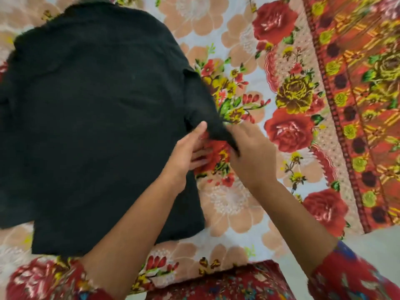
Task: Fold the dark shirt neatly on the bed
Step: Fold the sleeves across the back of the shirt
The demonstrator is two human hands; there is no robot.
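dark shirt (97, 118) flat on floral bedsheet (238, 208) | right hand (253, 154) – grips sleeve (203, 105) end | left hand (186, 154) – fingers straight, thumb touching sleeve

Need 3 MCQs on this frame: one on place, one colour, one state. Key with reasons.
1. Where does the dark shirt lie?
A. on the floral bedsheet
B. on a chair
C. on a hanger

2. Shirt colour?
A. white
B. black
C. red

3. The sleeve end is:
A. lying free
B. gripped by the right hand
C. tucked under the shirt

Key: 1 A, it is spread out on the sheet; 2 B, the cloth is black all over; 3 B, the sleeve tip runs into that hand's fingers.
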